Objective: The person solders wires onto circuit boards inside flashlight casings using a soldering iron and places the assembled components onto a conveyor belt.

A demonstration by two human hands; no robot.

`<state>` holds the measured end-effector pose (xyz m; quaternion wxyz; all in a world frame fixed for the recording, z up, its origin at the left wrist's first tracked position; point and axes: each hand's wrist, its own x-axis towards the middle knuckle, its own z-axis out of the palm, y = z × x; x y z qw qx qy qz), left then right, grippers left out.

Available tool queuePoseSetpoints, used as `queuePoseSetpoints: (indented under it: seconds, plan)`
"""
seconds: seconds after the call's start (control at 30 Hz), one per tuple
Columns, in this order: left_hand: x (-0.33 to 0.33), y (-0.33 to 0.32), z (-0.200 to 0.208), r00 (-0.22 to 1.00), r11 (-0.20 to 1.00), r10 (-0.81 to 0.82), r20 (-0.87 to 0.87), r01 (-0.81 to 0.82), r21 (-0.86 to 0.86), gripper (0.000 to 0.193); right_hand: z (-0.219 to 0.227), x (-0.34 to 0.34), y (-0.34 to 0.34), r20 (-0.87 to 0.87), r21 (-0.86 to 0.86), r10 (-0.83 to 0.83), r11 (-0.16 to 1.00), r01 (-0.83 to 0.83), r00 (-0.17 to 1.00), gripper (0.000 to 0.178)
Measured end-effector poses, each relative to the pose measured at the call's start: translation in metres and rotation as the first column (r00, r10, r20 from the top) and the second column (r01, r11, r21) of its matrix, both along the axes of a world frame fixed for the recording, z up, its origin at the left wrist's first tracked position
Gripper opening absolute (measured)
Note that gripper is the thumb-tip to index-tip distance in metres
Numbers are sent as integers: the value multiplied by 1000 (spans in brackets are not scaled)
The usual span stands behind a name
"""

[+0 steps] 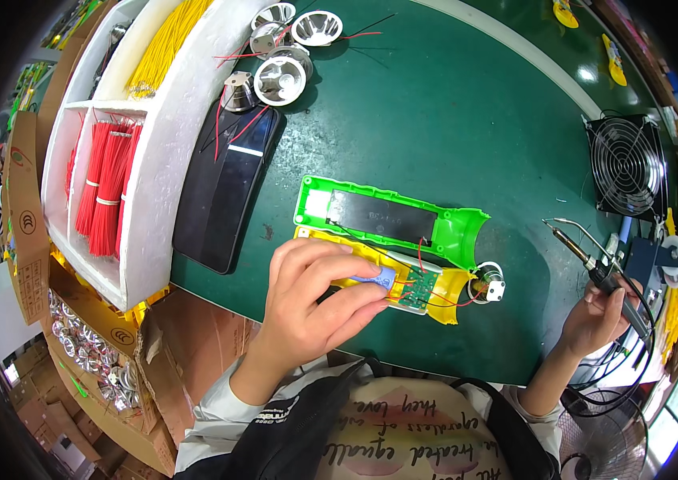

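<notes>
My left hand [303, 300] closes its fingers round a blue cylindrical battery [385, 278] over the yellow half-shell [455, 294] of a casing. Beside the battery, a small green circuit board [421, 288] with red and black wires lies in that shell. Against its far side rests the green half-shell [461, 234], which holds a black rectangular panel [379, 214]. A silver reflector lamp cup [489, 284] sits at the shells' right end, joined by wires. Off to the right, my right hand [593, 322] grips a soldering iron [609, 280], its tip pointing up and left, away from the board.
At left stands a white foam tray [167, 120] with bundled red wires [107, 192] and yellow wires [167, 48]. A black phone [227, 192] lies beside it, near several loose reflectors [281, 80]. A black fan [625, 164] and a white spool [675, 260] are at right.
</notes>
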<state>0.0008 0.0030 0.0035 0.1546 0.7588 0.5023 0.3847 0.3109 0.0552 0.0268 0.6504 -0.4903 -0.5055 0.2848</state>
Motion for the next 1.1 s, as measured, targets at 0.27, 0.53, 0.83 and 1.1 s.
queuePoseSetpoints:
  seconds: [0.27, 0.53, 0.83, 1.1]
  plan:
    - [0, 1, 1, 1000, 1000, -3, 4, 3, -15, 24, -1, 1, -6, -19, 93, 121, 989, -119, 992, 15]
    - [2, 2, -2, 1000, 1000, -4, -7, 4, -3, 21, -3, -2, -4, -38, 95, 92, 992, -88, 995, 17]
    - [2, 2, -3, 1000, 1000, 0, -7, 0, 20, 19, -5, 6, -3, -36, 101, 123, 988, -119, 992, 18]
    - [2, 1, 1, 999, 1000, 15, 38, -16, 21, 22, 0, -2, -10, -10, 107, 93, 990, -92, 996, 21]
